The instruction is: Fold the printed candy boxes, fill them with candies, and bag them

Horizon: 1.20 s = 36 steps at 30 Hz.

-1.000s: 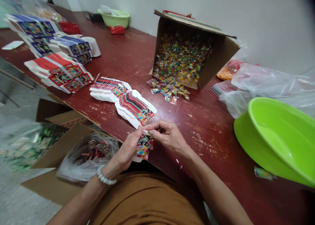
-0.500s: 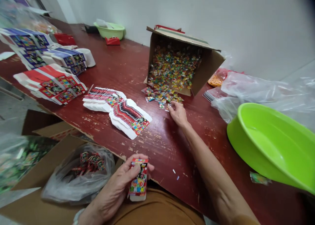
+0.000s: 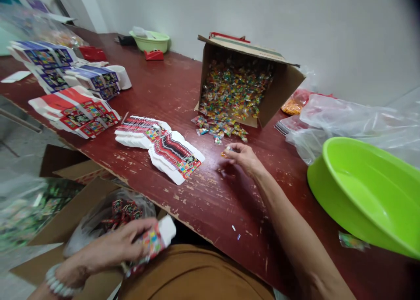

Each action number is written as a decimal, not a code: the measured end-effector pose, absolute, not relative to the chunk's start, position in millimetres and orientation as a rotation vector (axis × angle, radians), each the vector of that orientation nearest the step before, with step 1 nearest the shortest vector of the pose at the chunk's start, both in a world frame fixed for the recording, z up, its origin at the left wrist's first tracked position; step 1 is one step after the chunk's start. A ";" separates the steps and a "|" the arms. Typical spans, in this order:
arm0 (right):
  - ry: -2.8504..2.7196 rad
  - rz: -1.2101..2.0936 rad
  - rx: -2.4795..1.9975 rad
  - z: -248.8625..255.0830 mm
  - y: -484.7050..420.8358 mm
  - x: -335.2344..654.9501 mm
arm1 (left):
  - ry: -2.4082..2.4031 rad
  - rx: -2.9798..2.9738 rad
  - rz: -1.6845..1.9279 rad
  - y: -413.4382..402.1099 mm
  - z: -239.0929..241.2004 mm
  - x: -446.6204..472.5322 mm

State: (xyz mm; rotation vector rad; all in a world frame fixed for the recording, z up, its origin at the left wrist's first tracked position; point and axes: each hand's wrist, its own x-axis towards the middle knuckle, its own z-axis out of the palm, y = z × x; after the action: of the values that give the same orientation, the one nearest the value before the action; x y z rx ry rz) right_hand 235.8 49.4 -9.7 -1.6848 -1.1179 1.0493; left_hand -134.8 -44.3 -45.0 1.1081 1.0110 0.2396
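Note:
My left hand is closed around a small printed carton, blurred by motion, with its white end flap facing up and right. It hangs in front of the table edge, beside a plastic bag of filled red cartons. Over the table, my right hand pinches a small wrapped candy between thumb and fingers. Just beyond it lies a loose heap of wrapped candies, spilling from a cardboard box tipped on its side. Fanned flat cartons lie left of that hand.
Banded stacks of red cartons and blue cartons sit at the left. A bright green basin stands at the right, with a single wrapped candy near it. A pale green basin and red tape dispenser are at the back.
My left hand has moved left and down, tilting the carton from upright to sideways. My right hand has drawn back from the heap, lifting a candy off the table.

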 end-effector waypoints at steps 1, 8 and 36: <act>-1.129 1.113 -1.595 -6.0 34.6 224.3 | 0.993 1.067 0.236 -41.4 -37.8 -125.8; -1.088 1.287 -1.054 -8.2 -33.1 145.6 | 0.910 1.243 0.464 -39.6 -4.7 -58.0; -1.524 1.091 -1.004 -21.6 -52.7 132.5 | 0.701 0.455 0.668 -43.6 -16.2 -27.8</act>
State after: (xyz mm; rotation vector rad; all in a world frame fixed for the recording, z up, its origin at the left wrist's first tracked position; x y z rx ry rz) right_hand 132.5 -52.7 -21.6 -1.0038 -1.5243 1.0912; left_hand -27.8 -43.6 -16.2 0.4550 0.7005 0.6684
